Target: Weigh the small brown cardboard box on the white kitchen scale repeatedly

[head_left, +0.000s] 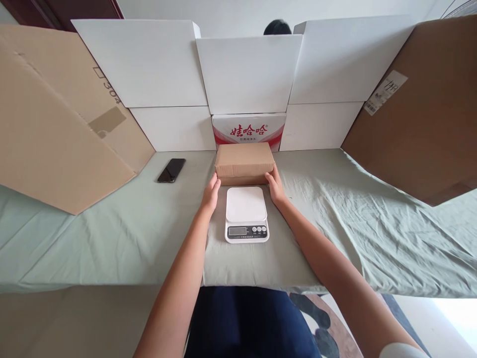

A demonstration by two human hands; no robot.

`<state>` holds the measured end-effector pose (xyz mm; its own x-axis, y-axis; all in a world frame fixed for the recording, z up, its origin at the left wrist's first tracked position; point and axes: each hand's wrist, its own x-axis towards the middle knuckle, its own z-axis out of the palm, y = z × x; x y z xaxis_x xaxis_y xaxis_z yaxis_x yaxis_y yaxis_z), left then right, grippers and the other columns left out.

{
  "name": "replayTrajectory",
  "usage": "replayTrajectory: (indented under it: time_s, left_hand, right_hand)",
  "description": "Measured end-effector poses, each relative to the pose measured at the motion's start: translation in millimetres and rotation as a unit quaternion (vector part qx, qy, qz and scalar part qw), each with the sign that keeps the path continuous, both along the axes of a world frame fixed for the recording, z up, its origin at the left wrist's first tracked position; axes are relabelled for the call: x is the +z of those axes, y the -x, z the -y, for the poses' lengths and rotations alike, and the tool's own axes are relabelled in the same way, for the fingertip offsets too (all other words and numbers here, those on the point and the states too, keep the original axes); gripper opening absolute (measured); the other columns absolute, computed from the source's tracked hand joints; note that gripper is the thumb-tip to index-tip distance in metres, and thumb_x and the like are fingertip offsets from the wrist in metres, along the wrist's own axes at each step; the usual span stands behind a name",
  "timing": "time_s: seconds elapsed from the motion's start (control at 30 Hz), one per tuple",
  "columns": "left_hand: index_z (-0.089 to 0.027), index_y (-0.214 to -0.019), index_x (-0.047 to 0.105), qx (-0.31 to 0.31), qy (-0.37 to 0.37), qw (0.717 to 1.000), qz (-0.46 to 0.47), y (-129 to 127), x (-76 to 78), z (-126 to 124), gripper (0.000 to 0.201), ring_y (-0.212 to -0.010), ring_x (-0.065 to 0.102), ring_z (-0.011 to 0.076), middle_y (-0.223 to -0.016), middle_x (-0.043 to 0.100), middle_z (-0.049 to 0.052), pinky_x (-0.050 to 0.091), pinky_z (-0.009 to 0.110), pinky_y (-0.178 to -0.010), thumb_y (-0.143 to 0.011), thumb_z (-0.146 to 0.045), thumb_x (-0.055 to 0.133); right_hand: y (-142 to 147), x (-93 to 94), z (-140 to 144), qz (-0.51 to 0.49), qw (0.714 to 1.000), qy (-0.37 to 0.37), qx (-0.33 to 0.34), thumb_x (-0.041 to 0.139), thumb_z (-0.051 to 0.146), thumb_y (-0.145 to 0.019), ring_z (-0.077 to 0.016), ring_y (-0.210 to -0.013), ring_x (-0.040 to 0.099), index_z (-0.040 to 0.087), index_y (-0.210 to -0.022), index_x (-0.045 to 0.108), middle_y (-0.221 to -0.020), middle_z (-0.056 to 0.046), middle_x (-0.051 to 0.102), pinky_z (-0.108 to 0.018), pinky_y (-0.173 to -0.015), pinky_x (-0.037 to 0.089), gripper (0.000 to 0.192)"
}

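A small brown cardboard box rests at the back of the cloth-covered table, just behind a white digital kitchen scale. My left hand presses against the box's left side near the front corner. On the opposite side, my right hand grips the right front corner, its thumb on the front face. Between them the box is held from both sides, and its lid looks closed. Nothing lies on the scale's platform; its dark display shows no readable digits.
A black smartphone lies on the green cloth to the left. White boxes and a red-and-white printed carton form a wall behind. Large cardboard panels stand at left and right. A person's dark hair shows above the wall.
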<state>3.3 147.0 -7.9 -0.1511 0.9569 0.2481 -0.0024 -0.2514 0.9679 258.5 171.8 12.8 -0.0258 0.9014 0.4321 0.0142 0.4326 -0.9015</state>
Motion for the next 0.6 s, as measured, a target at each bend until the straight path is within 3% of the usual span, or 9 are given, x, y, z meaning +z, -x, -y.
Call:
replayTrajectory:
  time_s: [0.1,0.27,0.43,0.6]
  left_hand:
    - [-0.025,-0.158,0.046,-0.016,-0.029,0.999,-0.036,0,8.6,10,0.076,-0.160,0.032,0.0267,-0.169,0.041,0.006,0.022,0.044,-0.133,-0.094,-0.064,0.058]
    - [-0.024,-0.165,0.032,-0.015,-0.070,0.995,-0.064,-6,21.3,57,0.089,-0.161,0.028,0.0304,-0.173,0.032,0.010,0.022,0.043,-0.133,-0.093,-0.070,0.055]
    - [-0.026,-0.166,0.029,0.003,-0.106,0.991,-0.078,-8,6.4,123,0.087,-0.162,0.024,0.0319,-0.174,0.030,0.009,0.022,0.046,-0.133,-0.094,-0.068,0.055]
    - [-0.025,-0.162,0.039,0.001,-0.064,0.997,-0.040,-11,-9.2,164,0.085,-0.159,0.032,0.0346,-0.170,0.039,0.011,0.029,0.048,-0.131,-0.092,-0.069,0.056]
  right_hand:
    - [-4,4.1,3,0.017,0.999,-0.030,0.000,0.051,0.052,-0.095,-0.0199,-0.162,0.026,0.038,-0.161,0.031,-0.169,0.008,0.040,-0.048,-0.137,0.017,0.070]
    - [-13,1.7,37,0.013,0.999,-0.049,0.002,0.053,0.059,-0.096,-0.0248,-0.159,0.033,0.044,-0.163,0.021,-0.173,0.005,0.032,-0.053,-0.133,0.029,0.076]
    - [-29,-7.9,100,0.024,0.999,-0.025,0.015,0.057,0.059,-0.096,-0.0272,-0.159,0.034,0.047,-0.162,0.023,-0.173,0.005,0.030,-0.056,-0.132,0.030,0.075]
    - [-40,-7.9,138,0.021,0.997,0.016,0.078,0.054,0.059,-0.097,-0.0274,-0.162,0.029,0.046,-0.164,0.016,-0.176,0.006,0.022,-0.055,-0.132,0.032,0.078]
